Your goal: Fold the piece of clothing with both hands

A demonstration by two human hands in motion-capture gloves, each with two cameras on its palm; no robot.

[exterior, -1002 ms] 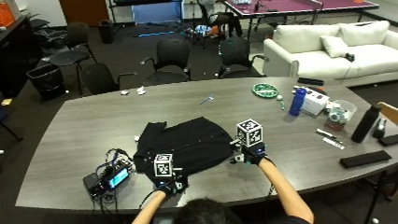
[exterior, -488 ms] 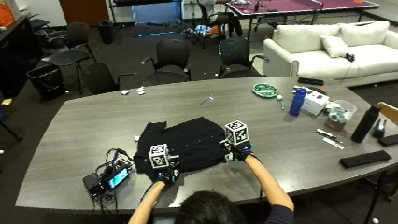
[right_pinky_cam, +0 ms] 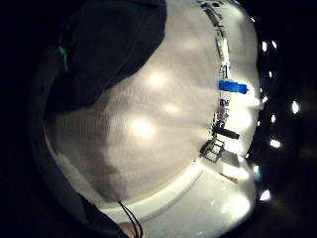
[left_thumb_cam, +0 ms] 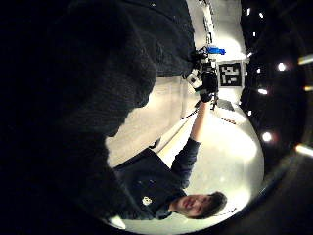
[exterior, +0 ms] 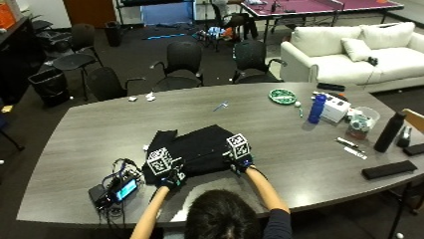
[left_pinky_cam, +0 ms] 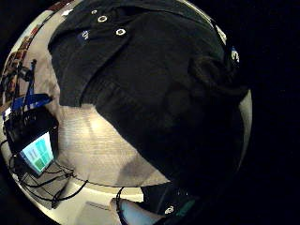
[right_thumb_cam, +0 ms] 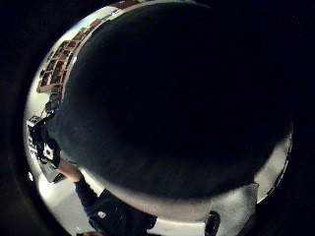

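Observation:
A black garment (exterior: 195, 149) lies bunched on the grey table (exterior: 99, 129) in front of the person. My left hand (exterior: 169, 178) is at its near left corner and my right hand (exterior: 240, 162) at its near right edge, each gripping the cloth. Dark cloth (right_thumb_cam: 177, 98) fills the right thumb side view and most of the left thumb side view, where cloth (left_thumb_cam: 88, 88) hangs close and the right hand (left_thumb_cam: 208, 81) shows beyond it. In the left little finger side view the garment (left_pinky_cam: 140, 70) shows metal snaps near one edge.
A small device with a lit screen and cables (exterior: 119, 189) sits just left of my left hand. To the right stand a blue bottle (exterior: 317, 108), a white box (exterior: 336, 107), a black bottle (exterior: 388, 132) and a black case (exterior: 387, 170). A green plate (exterior: 283, 95) lies farther back.
Both hands have moved away from the table's near edge onto the garment. The right hand has shifted left toward the left hand, and the cloth looks more compact.

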